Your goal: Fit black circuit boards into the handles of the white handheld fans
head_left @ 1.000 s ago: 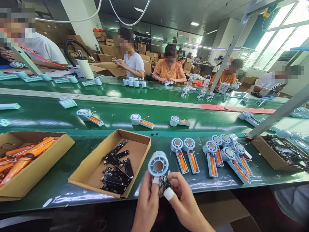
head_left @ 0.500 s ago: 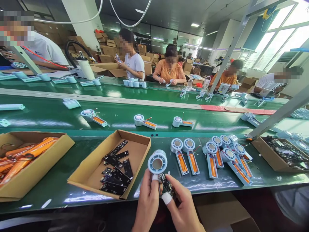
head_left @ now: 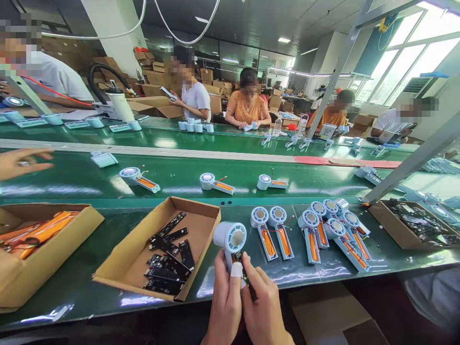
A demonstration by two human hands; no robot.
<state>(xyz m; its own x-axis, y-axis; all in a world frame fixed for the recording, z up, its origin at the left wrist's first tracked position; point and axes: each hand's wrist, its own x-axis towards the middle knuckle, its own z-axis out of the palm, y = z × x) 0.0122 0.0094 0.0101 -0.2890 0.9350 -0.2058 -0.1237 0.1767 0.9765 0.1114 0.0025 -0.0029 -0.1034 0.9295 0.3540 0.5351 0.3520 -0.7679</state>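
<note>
A light-blue handheld fan (head_left: 230, 236) is upright in my left hand (head_left: 227, 292), its round head above my fingers and its handle mostly hidden by them. My left thumb wears a white finger cover. Pinched in my right hand (head_left: 264, 299) is a narrow black circuit board (head_left: 245, 274), lying against the fan's handle just under the head. Whether the board sits inside the handle is hidden by my fingers. To the left, a cardboard tray (head_left: 122, 275) holds several black circuit boards (head_left: 168, 268). Just right of my hands lie two fans with orange batteries (head_left: 268, 242).
More open fans (head_left: 336, 230) are piled on the right, beside a box of circuit boards (head_left: 413, 225). A box of orange batteries (head_left: 46, 230) stands far left, where another person's hand (head_left: 27, 163) reaches in. Fans (head_left: 217, 183) lie on the green belt; a metal post (head_left: 406, 165) slants at right.
My hands have come closer together, and the board now lies against the fan's handle. The fan head has turned, showing more of its side. Another person's hand has appeared at the left.
</note>
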